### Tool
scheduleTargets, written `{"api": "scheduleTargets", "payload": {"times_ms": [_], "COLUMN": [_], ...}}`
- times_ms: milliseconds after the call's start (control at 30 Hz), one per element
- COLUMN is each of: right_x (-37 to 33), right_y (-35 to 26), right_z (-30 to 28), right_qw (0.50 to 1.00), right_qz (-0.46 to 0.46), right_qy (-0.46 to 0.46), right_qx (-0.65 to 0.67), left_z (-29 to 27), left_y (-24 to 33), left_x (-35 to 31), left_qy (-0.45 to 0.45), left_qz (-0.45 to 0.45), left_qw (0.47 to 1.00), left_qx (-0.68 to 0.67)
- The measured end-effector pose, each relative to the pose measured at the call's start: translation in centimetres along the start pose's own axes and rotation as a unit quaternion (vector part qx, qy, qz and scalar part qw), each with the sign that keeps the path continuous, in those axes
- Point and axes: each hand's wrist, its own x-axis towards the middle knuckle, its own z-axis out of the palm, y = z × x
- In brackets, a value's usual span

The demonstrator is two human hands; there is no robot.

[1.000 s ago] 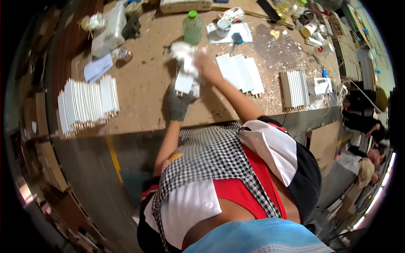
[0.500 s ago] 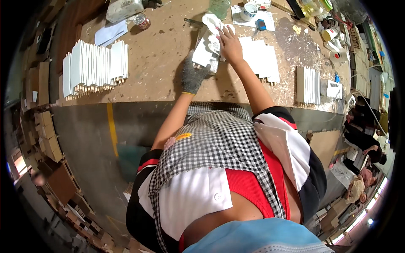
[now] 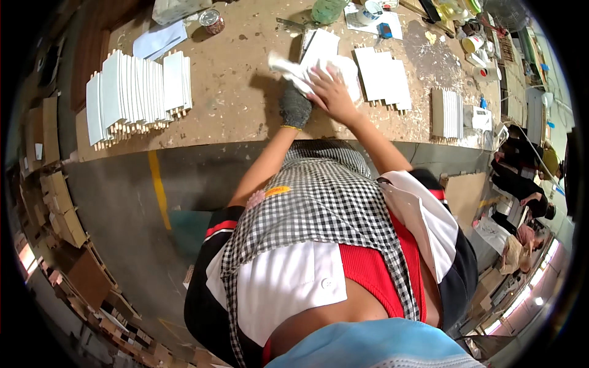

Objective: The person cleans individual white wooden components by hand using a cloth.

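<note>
Beneath a crumpled white cloth (image 3: 342,70) lies a white panel (image 3: 323,44), its far end showing on the workbench. My right hand (image 3: 331,95) is bare and presses the cloth down on the panel, gripping it with bent, slightly parted fingers. In a dark grey glove, my left hand (image 3: 296,105) holds the panel's near end; the cloth hides most of its fingers. Just right of the hands, several white panels (image 3: 383,76) with wooden pegs at their ends lie overlapped. A metal strip (image 3: 289,23) sits beyond the panel.
A long row of pegged white panels (image 3: 138,92) stands at the left, and a smaller stack (image 3: 448,113) at the right. Toward the back are a tin (image 3: 211,21), papers (image 3: 161,42), a green glass jar (image 3: 328,9), a white tub (image 3: 370,12) and a small blue block (image 3: 384,30).
My right hand has drawn the cloth from the panel's far part toward me, uncovering the far end. My left hand has shifted slightly right and away from me.
</note>
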Motion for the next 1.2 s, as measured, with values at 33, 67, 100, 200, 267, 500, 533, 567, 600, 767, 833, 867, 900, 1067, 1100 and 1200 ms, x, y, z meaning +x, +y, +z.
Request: {"api": "scheduleTargets", "payload": {"times_ms": [33,67,100,200,267,500,533,567,600,767,833,867,900,1067,1100,1200], "right_x": [-2.1,-3.6,-6.1,-8.6,-7.9,0.0,2.8,2.0,2.1,4.7,4.8,4.5,5.6,5.0,4.9,4.2], "right_y": [0.0,-0.8,-0.3,1.0,1.0,-2.5,-4.2,-1.6,1.2,14.1,16.5,17.4,15.6,5.6,2.8,5.0], "right_z": [0.0,-1.3,-0.8,-2.2,-4.8,-6.6,-6.8,-5.0,-3.1,-1.2,-1.1,-0.8,-3.5,-5.2,-5.1,-1.5], "right_qw": [0.995,0.976,0.96,0.728,0.54,0.961,0.986,0.985,0.983,0.914,0.859,0.826,0.808,0.964,0.982,0.998], "right_qz": [0.002,0.065,0.164,0.491,0.493,0.101,0.016,0.062,0.088,0.301,0.371,0.376,0.388,0.105,0.01,0.006], "right_qy": [0.013,0.023,0.07,0.164,0.39,0.19,0.067,0.093,0.117,0.141,0.183,0.259,0.249,0.07,0.008,-0.028], "right_qx": [0.101,0.206,0.215,0.449,0.559,0.174,0.153,0.129,0.115,0.232,0.301,0.33,0.366,0.233,0.189,0.048], "left_z": [0.0,0.0,0.5,-0.7,-1.4,-2.4,-2.8,-0.8,-1.7,-1.1,-1.8,-2.2,-2.6,-1.9,-3.0,-2.2], "left_y": [-1.0,-0.3,1.6,3.4,7.1,5.5,0.7,5.4,8.5,6.7,6.2,5.8,5.4,-0.3,-3.6,2.8], "left_x": [-0.3,-0.7,-0.5,0.1,0.0,-1.3,-1.9,-1.0,-1.4,-2.0,-0.2,0.6,0.3,-0.7,-1.4,0.2], "left_qy": [-0.009,-0.001,0.027,0.102,0.066,-0.024,0.024,0.052,-0.023,0.056,0.095,0.121,0.128,0.084,0.041,-0.155], "left_qz": [-0.008,-0.018,0.004,0.208,0.133,-0.139,-0.053,-0.057,-0.184,-0.266,-0.405,-0.469,-0.446,-0.276,-0.18,-0.088], "left_qw": [1.0,1.0,0.995,0.894,0.943,0.99,0.998,0.991,0.982,0.914,0.792,0.721,0.742,0.886,0.935,0.86], "left_qx": [-0.017,0.008,0.091,0.384,0.298,-0.029,0.036,-0.107,-0.038,-0.303,-0.446,-0.496,-0.484,-0.362,-0.302,0.479]}}
